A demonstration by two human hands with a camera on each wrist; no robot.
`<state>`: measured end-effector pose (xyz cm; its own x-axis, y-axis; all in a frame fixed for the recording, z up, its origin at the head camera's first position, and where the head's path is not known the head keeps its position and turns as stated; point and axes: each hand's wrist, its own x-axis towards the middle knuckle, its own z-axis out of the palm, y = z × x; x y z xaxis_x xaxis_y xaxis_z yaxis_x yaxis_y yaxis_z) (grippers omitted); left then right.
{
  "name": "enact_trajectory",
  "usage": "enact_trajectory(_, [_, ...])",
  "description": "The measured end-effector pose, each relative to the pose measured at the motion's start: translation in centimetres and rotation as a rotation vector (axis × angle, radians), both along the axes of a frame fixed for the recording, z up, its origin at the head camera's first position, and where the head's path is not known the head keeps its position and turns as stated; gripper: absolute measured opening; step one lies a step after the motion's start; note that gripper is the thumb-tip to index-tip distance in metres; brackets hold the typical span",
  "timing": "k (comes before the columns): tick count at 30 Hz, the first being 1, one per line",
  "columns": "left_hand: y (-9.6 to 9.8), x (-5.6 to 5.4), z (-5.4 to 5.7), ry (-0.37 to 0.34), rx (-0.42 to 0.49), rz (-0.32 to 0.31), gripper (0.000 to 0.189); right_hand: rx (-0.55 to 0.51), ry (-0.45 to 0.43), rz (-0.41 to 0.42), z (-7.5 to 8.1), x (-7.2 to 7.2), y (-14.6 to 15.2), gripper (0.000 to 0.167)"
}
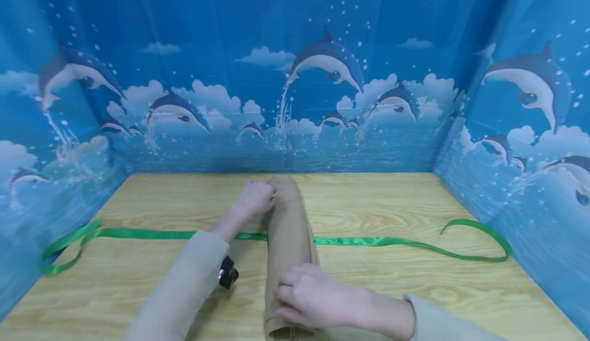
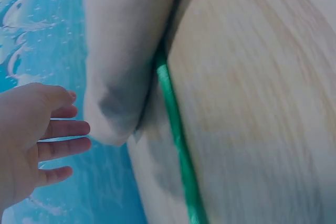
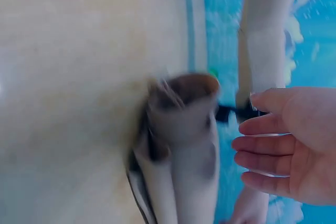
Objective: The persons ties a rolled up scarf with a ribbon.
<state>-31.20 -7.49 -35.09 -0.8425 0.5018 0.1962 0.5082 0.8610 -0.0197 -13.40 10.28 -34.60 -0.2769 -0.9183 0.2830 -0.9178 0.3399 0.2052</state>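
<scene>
A brown rolled-up cloth (image 1: 288, 238) lies lengthwise down the middle of the table, across a green ribbon (image 1: 350, 241). By the roll's far end is my left hand (image 1: 258, 197); the left wrist view shows its fingers loosely extended beside the rounded end of the cloth roll (image 2: 126, 61). My right hand (image 1: 313, 295) is over the near end, overlapping it in the head view. Relaxed, slightly bent fingers of that right hand (image 3: 283, 145) show in the right wrist view, beside the roll's hollow, layered end (image 3: 184, 124). The ribbon's middle is hidden under the roll.
The ribbon's left end loops (image 1: 60, 254) near the table's left edge, and its right end curves back (image 1: 500, 243) near the right edge. A blue dolphin-print curtain (image 1: 276, 75) encloses the wooden table (image 1: 392, 295) at the back and sides. A black wrist mount (image 1: 228, 273) sits by the left sleeve.
</scene>
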Motion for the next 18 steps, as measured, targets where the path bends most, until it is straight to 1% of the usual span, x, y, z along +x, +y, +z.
enact_trajectory(2, [-0.7, 0.3, 0.5, 0.002, -0.007, -0.005, 0.016, -0.036, -0.050, -0.032, 0.5, -0.7, 0.6, 0.014])
enact_trajectory(4, [-1.4, 0.6, 1.1, -0.006, -0.001, -0.006, 0.018, -0.075, -0.119, -0.079, 1.0, -1.5, 1.4, 0.012])
enact_trajectory(6, [-2.1, 1.0, 1.6, -0.005, 0.004, -0.011, 0.018, -0.109, -0.190, -0.139, 1.5, -2.3, 2.3, 0.013])
enact_trajectory(7, [-2.5, 1.2, 1.9, 0.000, 0.009, -0.010, 0.017, -0.125, -0.205, -0.166, 1.7, -2.6, 2.7, 0.013])
enact_trajectory(10, [-3.4, 1.9, 2.7, 0.025, 0.033, -0.004, 0.014, -0.166, -0.233, -0.230, 2.1, -3.5, 4.1, 0.014])
enact_trajectory(12, [-3.9, 2.5, 3.1, 0.046, 0.046, 0.001, 0.013, -0.190, -0.224, -0.262, 2.3, -4.0, 5.0, 0.014])
enact_trajectory(15, [-4.5, 3.1, 3.4, 0.092, 0.056, -0.004, 0.013, -0.211, -0.226, -0.319, 2.3, -4.7, 6.2, 0.015])
enact_trajectory(18, [-5.1, 3.9, 3.3, 0.112, 0.037, -0.035, 0.024, -0.214, -0.223, -0.393, 2.1, -5.4, 7.3, 0.016])
